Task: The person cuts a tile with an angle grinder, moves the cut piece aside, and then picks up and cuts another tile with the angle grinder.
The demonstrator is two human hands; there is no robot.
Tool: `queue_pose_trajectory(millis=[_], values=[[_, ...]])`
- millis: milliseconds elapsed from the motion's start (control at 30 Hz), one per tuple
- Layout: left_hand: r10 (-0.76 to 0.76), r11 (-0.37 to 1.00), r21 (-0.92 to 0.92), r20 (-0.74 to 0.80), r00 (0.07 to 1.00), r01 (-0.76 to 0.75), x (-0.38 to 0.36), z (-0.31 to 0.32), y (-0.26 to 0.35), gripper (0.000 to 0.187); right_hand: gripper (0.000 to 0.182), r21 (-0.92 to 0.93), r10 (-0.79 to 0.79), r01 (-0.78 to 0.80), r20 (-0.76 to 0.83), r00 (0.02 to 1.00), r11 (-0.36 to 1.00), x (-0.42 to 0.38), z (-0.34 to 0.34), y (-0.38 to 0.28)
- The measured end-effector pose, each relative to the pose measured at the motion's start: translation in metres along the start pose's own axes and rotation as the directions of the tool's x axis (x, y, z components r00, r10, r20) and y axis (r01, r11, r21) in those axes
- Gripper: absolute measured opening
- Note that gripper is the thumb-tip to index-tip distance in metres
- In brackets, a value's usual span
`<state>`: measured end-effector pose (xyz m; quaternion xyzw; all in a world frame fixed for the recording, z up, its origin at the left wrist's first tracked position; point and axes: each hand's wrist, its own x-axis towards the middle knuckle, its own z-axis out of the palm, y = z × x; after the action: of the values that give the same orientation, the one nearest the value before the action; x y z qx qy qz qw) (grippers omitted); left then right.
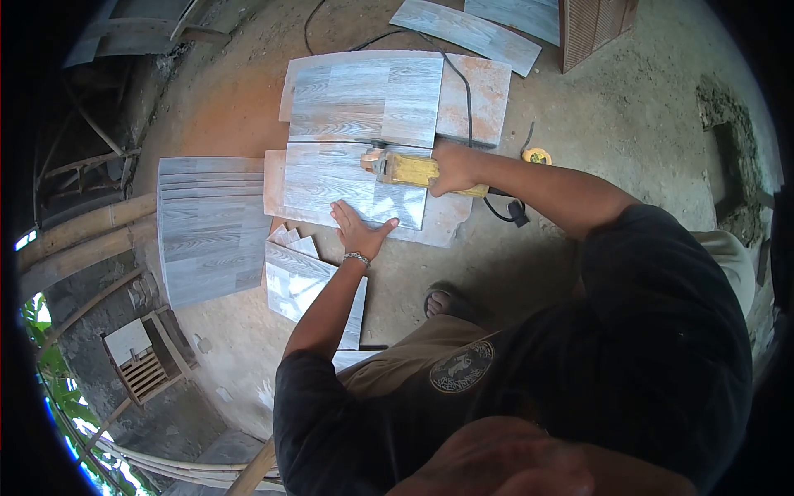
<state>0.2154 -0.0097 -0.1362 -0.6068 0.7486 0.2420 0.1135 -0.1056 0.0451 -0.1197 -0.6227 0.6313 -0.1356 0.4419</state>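
My right hand grips a yellow angle grinder by its body. The grinder's head lies over the grey wood-patterned tile, close to a dark straight line across it; its disc is mostly hidden. Beyond that line lies the other tile section. My left hand rests flat with fingers spread on the near edge of the tile, wearing a bracelet on the wrist. Beneath the tiles are pale, dusty slabs.
Tiles are stacked on the left, and cut pieces lie near my left forearm. A yellow tape measure and a black plug are on the right. A black cord crosses the slab. More tiles lie at the back.
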Motion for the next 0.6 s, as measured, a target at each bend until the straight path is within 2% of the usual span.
queue_pose_trajectory(millis=[167,300,367,400,467,600], values=[[-0.001,1.0,0.004,0.011,1.0,0.001,-0.001,-0.003,0.002,0.157,0.064,0.073,-0.076,0.085,-0.116,0.99,0.994,-0.007,0.003,0.009],[0.012,1.0,0.003,0.006,1.0,-0.012,-0.001,-0.004,0.002,0.154,0.072,0.161,-0.043,0.057,-0.086,0.995,0.985,-0.034,-0.023,-0.01],[0.007,1.0,0.007,0.004,1.0,-0.007,-0.001,-0.004,0.002,0.154,0.083,0.171,0.06,-0.066,0.037,0.997,0.983,-0.046,-0.039,-0.025],[0.008,1.0,0.003,0.004,1.0,-0.008,-0.001,-0.004,0.002,0.154,0.083,0.167,0.061,-0.067,0.038,0.997,0.984,-0.048,-0.037,-0.022],[0.009,1.0,0.013,0.006,1.0,-0.009,-0.001,-0.003,0.001,0.153,0.076,0.149,-0.041,0.049,-0.054,0.998,0.988,-0.054,-0.035,-0.019],[0.006,1.0,0.001,0.0,1.0,-0.006,0.0,-0.005,0.002,0.154,0.072,0.091,0.018,-0.018,-0.003,1.0,0.996,-0.067,-0.043,-0.026]])
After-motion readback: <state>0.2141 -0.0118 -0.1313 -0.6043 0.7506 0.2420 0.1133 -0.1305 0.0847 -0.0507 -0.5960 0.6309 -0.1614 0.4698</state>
